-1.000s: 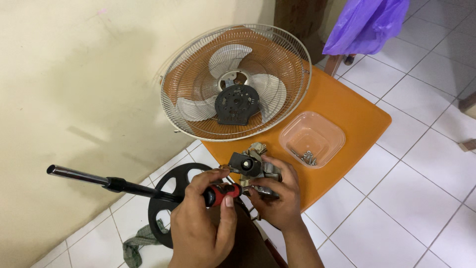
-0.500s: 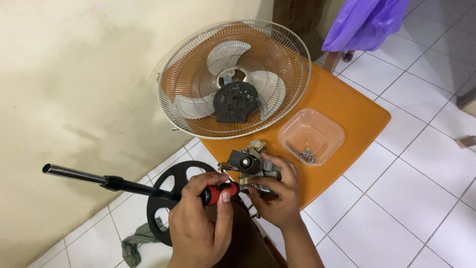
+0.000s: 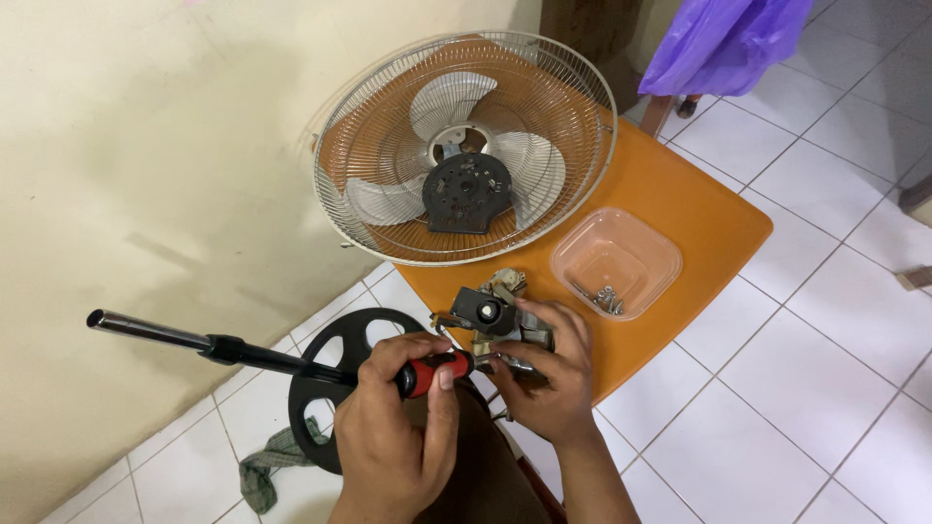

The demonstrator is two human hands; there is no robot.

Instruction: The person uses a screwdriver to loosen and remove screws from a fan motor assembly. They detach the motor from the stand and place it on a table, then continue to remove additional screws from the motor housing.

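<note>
Motor assembly (image 3: 490,315) gripped by right hand (image 3: 549,374); left hand (image 3: 393,437) clasps red-handled screwdriver (image 3: 437,372).

— How were the hands placed?

— Both came up from the bottom edge, close together, fingertips almost meeting. The left hand (image 3: 393,442) was curled in a closed grip, knuckles up, thumb pressed along the top.

— And the other one?

— The right hand (image 3: 549,374) had its fingers bent and clamped downward, wrist angled inward, forearm running down out of view.
</note>
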